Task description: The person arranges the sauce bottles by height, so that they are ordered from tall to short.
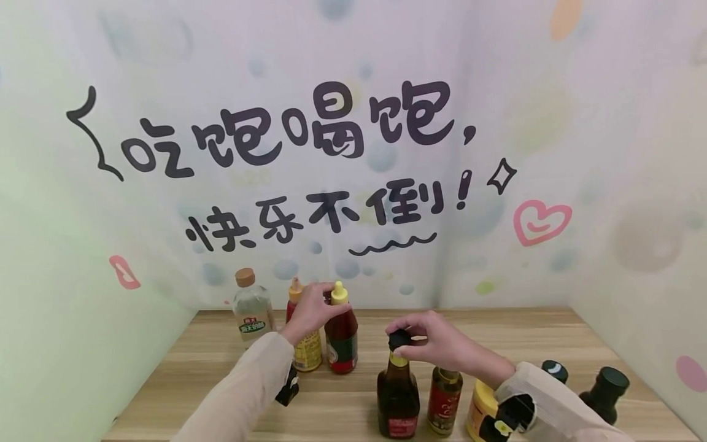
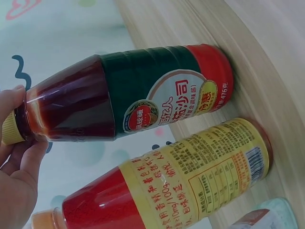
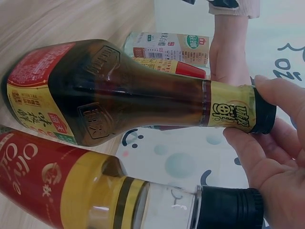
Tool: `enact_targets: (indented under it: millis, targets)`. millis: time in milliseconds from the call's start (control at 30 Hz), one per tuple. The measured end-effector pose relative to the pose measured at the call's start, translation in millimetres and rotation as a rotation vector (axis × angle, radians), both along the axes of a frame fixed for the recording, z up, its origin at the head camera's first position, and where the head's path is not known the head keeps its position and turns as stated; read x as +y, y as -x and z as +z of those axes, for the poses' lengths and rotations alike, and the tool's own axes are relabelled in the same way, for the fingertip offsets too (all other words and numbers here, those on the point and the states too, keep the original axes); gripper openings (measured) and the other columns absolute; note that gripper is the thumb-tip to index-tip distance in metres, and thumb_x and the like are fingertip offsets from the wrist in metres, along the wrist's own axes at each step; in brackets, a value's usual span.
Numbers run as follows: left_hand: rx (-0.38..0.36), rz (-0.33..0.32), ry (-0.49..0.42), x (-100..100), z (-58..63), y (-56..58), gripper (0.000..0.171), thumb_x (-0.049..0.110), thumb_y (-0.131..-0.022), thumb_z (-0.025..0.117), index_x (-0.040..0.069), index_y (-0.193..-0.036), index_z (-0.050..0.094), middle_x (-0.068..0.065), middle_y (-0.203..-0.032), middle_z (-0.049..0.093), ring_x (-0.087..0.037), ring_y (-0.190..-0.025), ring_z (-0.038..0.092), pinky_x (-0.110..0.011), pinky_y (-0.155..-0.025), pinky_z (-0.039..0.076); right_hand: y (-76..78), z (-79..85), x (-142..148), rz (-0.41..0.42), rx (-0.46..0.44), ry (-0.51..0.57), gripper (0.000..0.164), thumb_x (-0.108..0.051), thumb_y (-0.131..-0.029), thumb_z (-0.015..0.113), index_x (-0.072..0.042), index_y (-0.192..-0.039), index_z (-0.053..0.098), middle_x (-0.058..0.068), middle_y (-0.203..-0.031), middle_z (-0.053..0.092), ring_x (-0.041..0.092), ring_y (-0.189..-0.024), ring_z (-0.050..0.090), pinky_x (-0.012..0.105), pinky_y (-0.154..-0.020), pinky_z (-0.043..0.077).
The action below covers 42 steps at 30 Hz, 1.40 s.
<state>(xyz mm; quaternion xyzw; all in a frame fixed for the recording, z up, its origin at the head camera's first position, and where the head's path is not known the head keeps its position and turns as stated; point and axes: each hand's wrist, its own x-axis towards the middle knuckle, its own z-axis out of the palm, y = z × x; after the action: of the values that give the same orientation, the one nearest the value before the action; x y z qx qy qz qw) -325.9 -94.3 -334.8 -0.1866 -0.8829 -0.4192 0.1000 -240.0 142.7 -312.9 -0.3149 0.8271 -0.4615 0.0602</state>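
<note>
My left hand (image 1: pixel 312 312) holds a ketchup bottle (image 1: pixel 342 344) at its yellow-capped neck. In the left wrist view, thumb and fingers curl round the neck of this ketchup bottle (image 2: pixel 81 102), which has a green and red label. Just left of it stands a red sauce bottle with a yellow label (image 2: pixel 200 176). Further right and nearer, my right hand (image 1: pixel 442 344) grips the black cap and upper neck of a dark soy sauce bottle (image 1: pixel 399 396). In the right wrist view the fingertips pinch that soy sauce bottle (image 3: pixel 157 98) by the yellow neck band. Both bottles are upright.
A clear vinegar bottle (image 1: pixel 253 310) stands at the back left of the wooden table (image 1: pixel 232 393). Right of the soy sauce are a red-labelled oil bottle (image 1: pixel 444 402), a yellow jar (image 1: pixel 482 408) and dark-capped bottles, partly behind my right sleeve. A printed curtain (image 1: pixel 353 270) hangs behind.
</note>
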Motion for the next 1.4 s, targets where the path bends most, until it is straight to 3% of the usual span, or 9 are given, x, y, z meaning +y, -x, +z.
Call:
enact_targets:
  millis: [300, 733, 1400]
  targets:
    - [-0.031, 0.014, -0.009, -4, -5.6, 5.8, 0.027, 0.020, -0.075, 0.071, 0.006, -0.096, 0.063, -0.005, -0.090, 0.063, -0.017, -0.076, 0.057, -0.030, -0.067, 0.051, 0.4, 1.3, -4, 0.005, 0.012, -0.008, 0.026, -0.009, -0.079, 0.066, -0.002, -0.103, 0.060, 0.010, -0.103, 0.057, 0.020, -0.086, 0.056, 0.030, -0.074, 0.050]
    - [-0.076, 0.039, 0.020, -5, -2.9, 8.8, 0.035, 0.021, -0.074, 0.072, 0.004, -0.102, 0.060, -0.007, -0.093, 0.060, -0.019, -0.078, 0.055, -0.031, -0.067, 0.051, 0.2, 1.7, -8, 0.006, 0.016, -0.009, 0.025, -0.007, -0.079, 0.066, -0.002, -0.103, 0.060, 0.011, -0.103, 0.057, 0.019, -0.087, 0.056, 0.029, -0.074, 0.050]
    - [-0.145, 0.021, -0.085, 2, -7.9, 12.4, 0.043, 0.019, -0.075, 0.072, 0.003, -0.112, 0.056, -0.011, -0.103, 0.059, -0.024, -0.089, 0.056, -0.037, -0.073, 0.050, -3.1, 3.0, -1, -0.002, 0.065, -0.039, 0.026, -0.009, -0.079, 0.065, -0.001, -0.103, 0.059, 0.011, -0.103, 0.056, 0.023, -0.091, 0.054, 0.028, -0.072, 0.050]
